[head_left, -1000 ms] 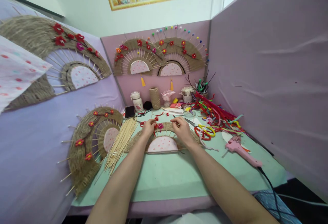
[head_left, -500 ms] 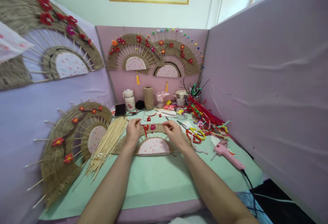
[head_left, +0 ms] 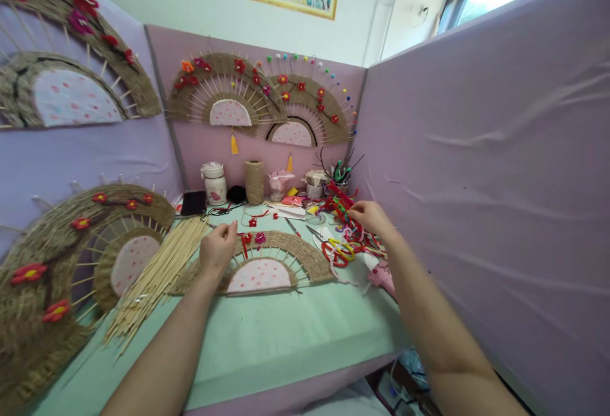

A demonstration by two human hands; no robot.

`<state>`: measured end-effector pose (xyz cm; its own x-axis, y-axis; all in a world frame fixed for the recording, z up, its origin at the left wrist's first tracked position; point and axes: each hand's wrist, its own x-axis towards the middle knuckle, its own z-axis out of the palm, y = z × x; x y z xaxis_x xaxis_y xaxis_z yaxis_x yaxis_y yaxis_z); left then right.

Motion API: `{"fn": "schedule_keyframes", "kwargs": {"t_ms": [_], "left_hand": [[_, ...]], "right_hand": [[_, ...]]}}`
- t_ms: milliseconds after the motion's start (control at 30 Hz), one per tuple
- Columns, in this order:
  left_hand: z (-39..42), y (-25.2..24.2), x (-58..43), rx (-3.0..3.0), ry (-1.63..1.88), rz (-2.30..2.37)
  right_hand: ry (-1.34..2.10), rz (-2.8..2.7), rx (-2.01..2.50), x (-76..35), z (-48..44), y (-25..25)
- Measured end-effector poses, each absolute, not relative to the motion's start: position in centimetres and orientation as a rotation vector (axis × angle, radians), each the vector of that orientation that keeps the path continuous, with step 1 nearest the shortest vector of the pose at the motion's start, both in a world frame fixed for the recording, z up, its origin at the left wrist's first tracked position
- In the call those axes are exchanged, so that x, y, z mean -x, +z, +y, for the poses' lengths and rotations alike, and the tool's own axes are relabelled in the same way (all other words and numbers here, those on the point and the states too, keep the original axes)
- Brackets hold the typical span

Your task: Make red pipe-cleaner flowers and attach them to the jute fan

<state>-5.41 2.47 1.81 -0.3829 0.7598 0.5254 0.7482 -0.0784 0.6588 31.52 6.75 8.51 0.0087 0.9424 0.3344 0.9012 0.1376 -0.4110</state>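
A twine-wrapped fan (head_left: 307, 254) lies flat on the table, with thin stick ribs and a pink-spotted white half circle (head_left: 262, 274). Along its upper left band sit a red flower (head_left: 246, 239) and a magenta flower (head_left: 260, 237). My left hand (head_left: 218, 252) is at the fan's upper left edge, fingers curled in a pinch; what they hold is too small to make out. Off to the right, my right hand (head_left: 374, 219) reaches over a heap of coloured pipe cleaners (head_left: 355, 235), its fingertips pressed together. Whether a stem is between them cannot be seen.
Scissors (head_left: 338, 251) with red and yellow handles lie right of the fan, near a pink glue gun (head_left: 382, 276). Left is a bundle of thin sticks (head_left: 159, 276). A twine spool (head_left: 254, 182) and a white jar (head_left: 214, 183) stand behind. Fabric partitions (head_left: 476, 149) enclose the table.
My right hand has left the fan and moved right to the pipe cleaner heap. My left hand stays by the fan's upper left edge. The view has turned right.
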Motion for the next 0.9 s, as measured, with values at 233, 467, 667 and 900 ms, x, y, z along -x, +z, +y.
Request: {"fn": "schedule_keyframes", "kwargs": {"t_ms": [233, 467, 667, 900], "left_hand": [[3.0, 1.2, 5.4, -1.818, 1.492, 2.077], [3.4, 0.6, 5.7, -1.829, 1.478, 2.044], [3.2, 0.7, 5.5, -1.861, 1.449, 2.018], [3.2, 0.9, 5.4, -1.873, 1.421, 2.015]], "right_hand": [[-0.055, -1.883, 2.301, -37.3, 11.4, 6.9], [-0.015, -1.827, 2.380, -37.2, 13.1, 4.3], [-0.044, -1.811, 2.354, -37.7, 11.9, 4.5], [-0.008, -1.728, 2.358, -38.6, 10.5, 4.5]]}}
